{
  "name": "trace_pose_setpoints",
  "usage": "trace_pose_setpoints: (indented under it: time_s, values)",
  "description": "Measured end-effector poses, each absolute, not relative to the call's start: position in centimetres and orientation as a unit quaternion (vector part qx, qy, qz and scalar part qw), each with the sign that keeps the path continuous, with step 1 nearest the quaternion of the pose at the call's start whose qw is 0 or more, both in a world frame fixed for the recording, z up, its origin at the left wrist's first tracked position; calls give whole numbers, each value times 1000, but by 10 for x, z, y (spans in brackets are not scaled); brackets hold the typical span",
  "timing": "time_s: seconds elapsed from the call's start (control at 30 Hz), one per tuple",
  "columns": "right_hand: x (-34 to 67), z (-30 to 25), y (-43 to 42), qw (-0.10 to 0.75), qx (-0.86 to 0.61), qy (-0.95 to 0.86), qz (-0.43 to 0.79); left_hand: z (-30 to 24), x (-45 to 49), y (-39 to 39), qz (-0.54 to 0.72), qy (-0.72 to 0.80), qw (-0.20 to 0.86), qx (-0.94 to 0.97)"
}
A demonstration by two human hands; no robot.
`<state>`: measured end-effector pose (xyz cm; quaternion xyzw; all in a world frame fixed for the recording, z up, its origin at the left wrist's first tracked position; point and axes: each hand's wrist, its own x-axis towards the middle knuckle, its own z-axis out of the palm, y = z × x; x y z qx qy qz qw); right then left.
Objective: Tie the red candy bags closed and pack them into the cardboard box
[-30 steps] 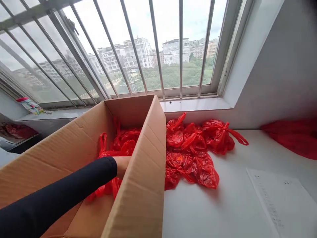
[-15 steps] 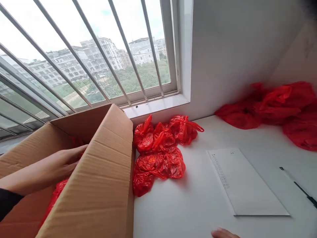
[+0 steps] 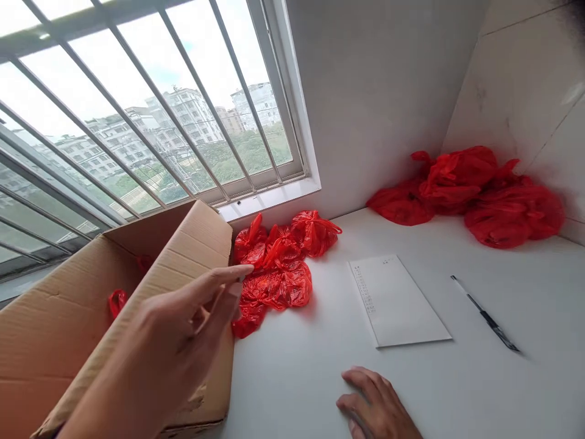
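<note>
My left hand [image 3: 178, 332] is raised in front of the cardboard box [image 3: 194, 235], its fingers stretched toward a cluster of knotted red plastic bags [image 3: 292, 283]. Nothing shows in its grasp, and I cannot tell whether the fingertips touch the bags. The bags sit on the white table [image 3: 292, 372] against the box's right side; their contents are hidden. My right hand [image 3: 379, 405] lies at the table's near side with fingers loosely bent and apart, holding nothing visible. Inside the open box, part of a red bag [image 3: 117, 302] shows.
A white notepad [image 3: 400, 302] with handwriting down its left side lies mid-table, a black-and-clear pen [image 3: 487, 317] to its right. More red bags [image 3: 457, 183] are heaped in the far right corner. Behind the box is a barred window [image 3: 183, 122].
My left hand has come out of the box and moved right, in front of it. My right hand has come further into view on the table. The view has shifted rightward.
</note>
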<state>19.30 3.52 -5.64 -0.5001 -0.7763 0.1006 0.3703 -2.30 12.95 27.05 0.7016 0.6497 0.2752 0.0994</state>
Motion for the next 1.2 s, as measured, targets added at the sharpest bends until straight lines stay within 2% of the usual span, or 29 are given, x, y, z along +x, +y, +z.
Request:
trace_pose_setpoints:
  time_s: [0.1,0.3,0.47,0.6,0.9,1.07,1.2]
  values:
    - [192,-54,36,385,-492,-774,101,212,20,151,239,656,167,696]
    - [193,-50,39,423,-476,-760,128,108,38,242,182,800,98,563]
    - [193,-49,39,424,-482,-754,138,69,42,246,112,835,81,533]
    - [193,-52,40,417,-474,-763,140,63,41,228,96,810,94,571]
    - [199,-58,38,413,-458,-774,142,77,31,206,147,776,93,606]
    - [200,-60,36,403,-453,-788,109,74,39,200,153,754,132,625]
    - [200,-74,32,412,-450,-790,66,102,46,187,219,712,170,645]
